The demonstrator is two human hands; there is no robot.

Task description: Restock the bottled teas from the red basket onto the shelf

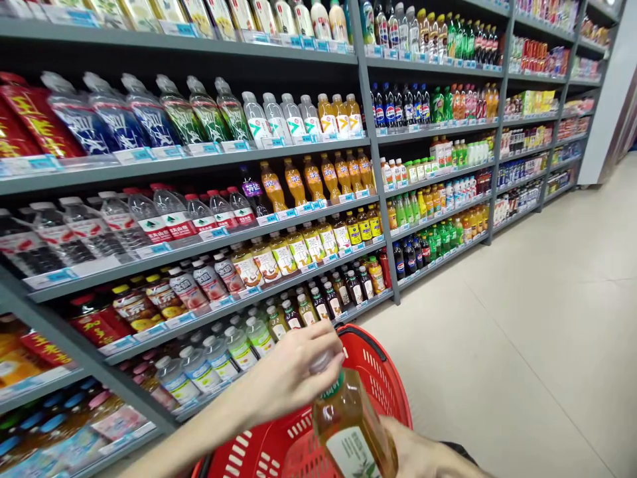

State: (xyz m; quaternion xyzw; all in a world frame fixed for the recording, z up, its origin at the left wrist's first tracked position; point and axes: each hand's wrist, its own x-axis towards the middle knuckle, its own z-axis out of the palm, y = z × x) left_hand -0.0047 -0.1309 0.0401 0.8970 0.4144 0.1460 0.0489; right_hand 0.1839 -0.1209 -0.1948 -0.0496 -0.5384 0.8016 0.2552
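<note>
Left hand [293,372] pinched the cap of an amber plastic tea bottle [353,425], right hand [423,455] clasped its body (partly cut off), bottle above red plastic basket [378,378], grey drink shelves [199,159] at ten o'clock.

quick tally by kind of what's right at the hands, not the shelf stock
Bottle of amber drink, held by both hands: 1
Red basket under the bottle: 1
Hands: 2, left hand on the bottle's cap, right hand around its lower part
Total: 4
</note>
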